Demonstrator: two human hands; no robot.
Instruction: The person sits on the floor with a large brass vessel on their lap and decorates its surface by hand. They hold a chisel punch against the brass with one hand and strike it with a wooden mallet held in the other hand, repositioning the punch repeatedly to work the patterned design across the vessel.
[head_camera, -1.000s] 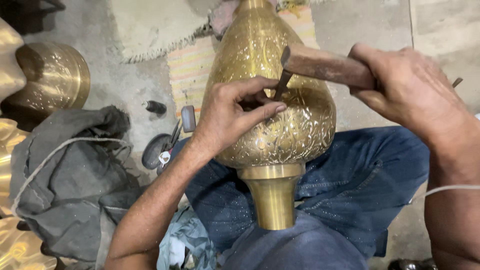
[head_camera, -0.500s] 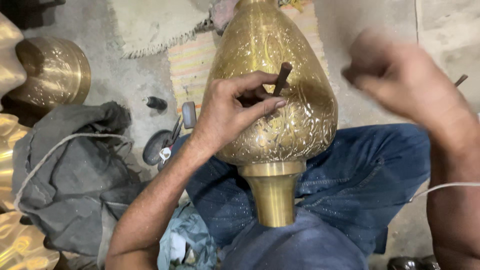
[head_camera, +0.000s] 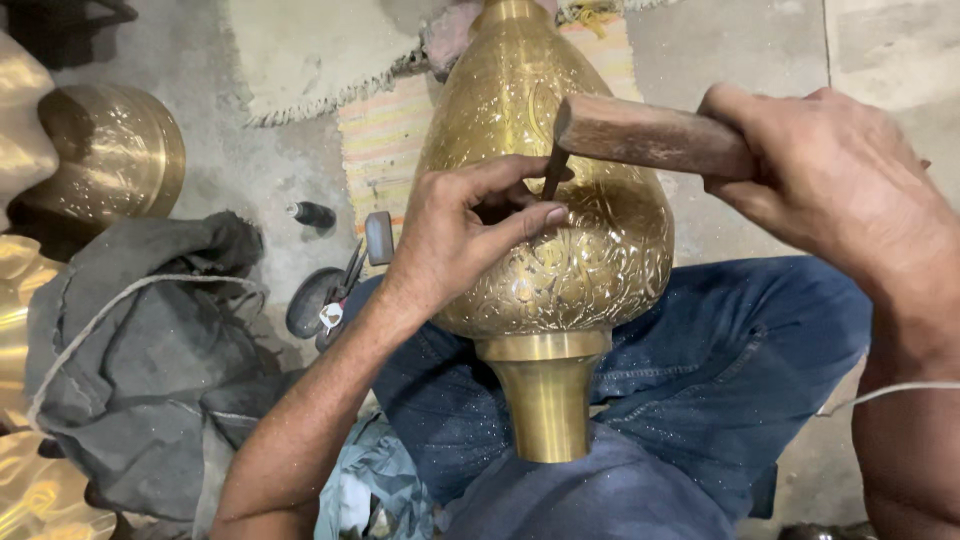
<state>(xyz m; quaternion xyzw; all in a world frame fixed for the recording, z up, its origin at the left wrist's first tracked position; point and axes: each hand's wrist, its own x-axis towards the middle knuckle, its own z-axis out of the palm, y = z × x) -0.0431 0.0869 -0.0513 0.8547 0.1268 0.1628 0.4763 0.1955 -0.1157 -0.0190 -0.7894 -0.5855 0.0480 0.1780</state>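
Risk read: left hand pinches a thin dark chisel between thumb and fingertips, tip set on the engraved shoulder of the brass vase. Right hand is wrapped tight around a wooden mallet block, whose end sits right at the chisel head.

Vase lies across the person's lap on blue jeans, neck and flared foot pointing toward the body, nothing clamping it.

Failure modes, as judged from this pose:
- Off-centre blow: block face is wide, chisel head is small, fingertips sit just beside it. A glancing hit would likely land on the thumb or forefinger.
- Chisel skid: the brass surface is curved and polished; a tilted tool could slip and scratch across the finished pattern.
- Vase roll: the round body rests only on the thighs, so a hard strike may rock it and spoil the line.
- Over-hit: thin wall could dent.

Loose tools and grey cloth lie on the floor near the left elbow, well apart from the strike.
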